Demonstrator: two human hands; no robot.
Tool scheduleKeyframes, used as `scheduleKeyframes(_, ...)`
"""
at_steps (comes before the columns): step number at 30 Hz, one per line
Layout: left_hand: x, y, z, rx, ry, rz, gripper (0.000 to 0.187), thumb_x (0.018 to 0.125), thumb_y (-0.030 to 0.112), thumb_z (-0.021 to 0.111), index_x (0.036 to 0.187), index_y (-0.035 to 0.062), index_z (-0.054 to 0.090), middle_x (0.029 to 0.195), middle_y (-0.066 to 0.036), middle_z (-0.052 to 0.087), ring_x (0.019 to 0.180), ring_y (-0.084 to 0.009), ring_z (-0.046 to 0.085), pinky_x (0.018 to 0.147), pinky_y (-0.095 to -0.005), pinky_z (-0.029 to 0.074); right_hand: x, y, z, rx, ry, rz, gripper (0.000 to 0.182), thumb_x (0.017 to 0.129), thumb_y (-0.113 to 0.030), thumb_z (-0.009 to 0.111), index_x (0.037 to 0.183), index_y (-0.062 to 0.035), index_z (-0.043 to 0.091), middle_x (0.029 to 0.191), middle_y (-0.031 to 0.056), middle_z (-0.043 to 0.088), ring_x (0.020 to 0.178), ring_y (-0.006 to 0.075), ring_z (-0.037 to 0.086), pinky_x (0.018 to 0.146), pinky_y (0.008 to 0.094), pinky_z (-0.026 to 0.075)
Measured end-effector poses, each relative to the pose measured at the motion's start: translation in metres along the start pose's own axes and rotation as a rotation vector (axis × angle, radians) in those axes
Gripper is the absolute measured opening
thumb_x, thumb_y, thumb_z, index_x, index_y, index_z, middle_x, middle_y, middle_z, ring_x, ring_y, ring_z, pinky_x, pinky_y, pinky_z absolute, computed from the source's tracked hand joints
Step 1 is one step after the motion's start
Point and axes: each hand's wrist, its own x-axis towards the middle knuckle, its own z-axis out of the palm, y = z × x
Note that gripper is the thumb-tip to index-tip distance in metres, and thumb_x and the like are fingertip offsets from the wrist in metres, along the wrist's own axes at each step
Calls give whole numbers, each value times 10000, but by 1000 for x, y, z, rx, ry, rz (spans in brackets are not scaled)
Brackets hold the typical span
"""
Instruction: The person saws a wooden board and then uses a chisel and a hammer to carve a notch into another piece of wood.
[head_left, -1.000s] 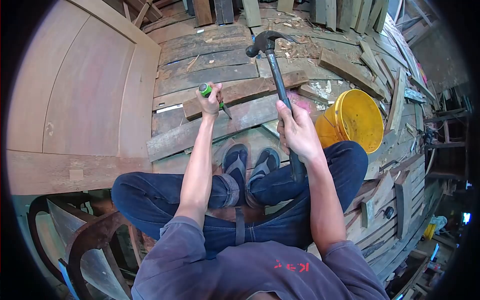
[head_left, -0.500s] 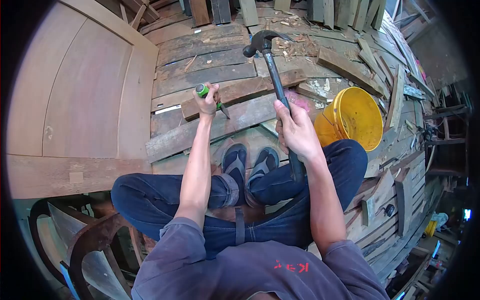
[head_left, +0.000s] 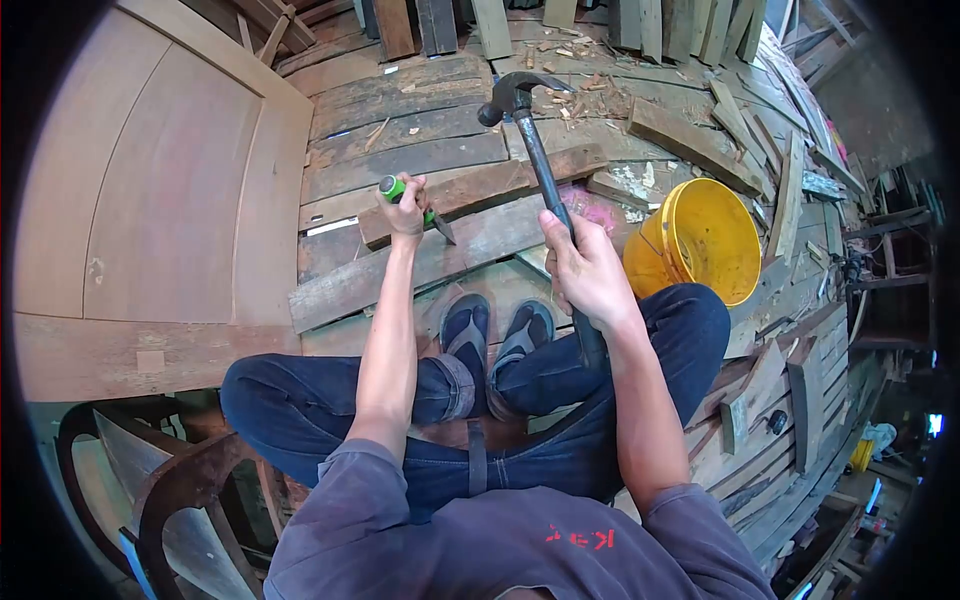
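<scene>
left hand [head_left: 405, 212] is gripping the chisel [head_left: 412, 203] in a closed fist, tip apparently touching the plank [head_left: 480, 188] | right hand [head_left: 585, 270] is wrapping tight around the hammer [head_left: 535, 165] handle, head raised far of plank | bucket [head_left: 700, 240] is sitting right

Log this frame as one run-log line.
left hand: grips green-handled chisel, tip on plank | right hand: holds claw hammer raised | yellow bucket at right

The left hand [head_left: 405, 212] covers most of the green-handled chisel [head_left: 392, 188]; its blade tip is too small to judge. The right hand [head_left: 585, 270] hides the black claw hammer's [head_left: 530, 150] middle shaft.
</scene>
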Motion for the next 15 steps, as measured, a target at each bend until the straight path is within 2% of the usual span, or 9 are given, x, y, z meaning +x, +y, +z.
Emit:
scheduleKeyframes(2, 0, 3, -1, 48, 10, 2, 293, 870, 49, 608, 638, 114, 441, 503, 38, 342, 395, -89, 312, 415, -279, 295, 1, 2, 0, 2, -5, -8, 459, 1047, -387, 503, 809, 5, 518, 519, 44, 471, 395, 151, 523, 409, 358, 404)
scheduleKeyframes(5, 3, -1, -6, 22, 30, -24, 301, 873, 51, 599, 643, 123, 419, 507, 39, 333, 394, -91, 303, 419, -278, 296, 1, 3, 1, 0, -9, -20, 459, 1046, -386, 503, 802, 2, 517, 521, 42, 471, 398, 150, 520, 411, 358, 403)
scheduleKeyframes(8, 5, -2, -11, -121, 28, -20, 249, 841, 1, 631, 660, 79, 477, 507, 29, 385, 383, -77, 348, 379, -263, 279, 1, 2, 1, -10, -6, -4, 455, 1046, -383, 505, 804, 2, 519, 520, 43, 471, 402, 149, 521, 413, 358, 402)
scheduleKeyframes(12, 3, 3, -9, -9, -2, -31, 315, 885, 60, 587, 649, 130, 390, 520, 35, 325, 404, -90, 296, 420, -276, 292, 0, 0, 1, -27, -10, -5, 447, 1045, -377, 508, 814, 5, 525, 518, 46, 471, 404, 149, 524, 418, 357, 405)
scheduleKeyframes(15, 4, 0, -10, -28, 2, -39, 311, 886, 59, 590, 651, 125, 399, 521, 30, 336, 399, -91, 303, 416, -274, 288, 0, 0, 2, -48, -1, 5, 445, 1044, -375, 511, 819, 9, 528, 518, 50, 473, 410, 151, 529, 422, 357, 410)
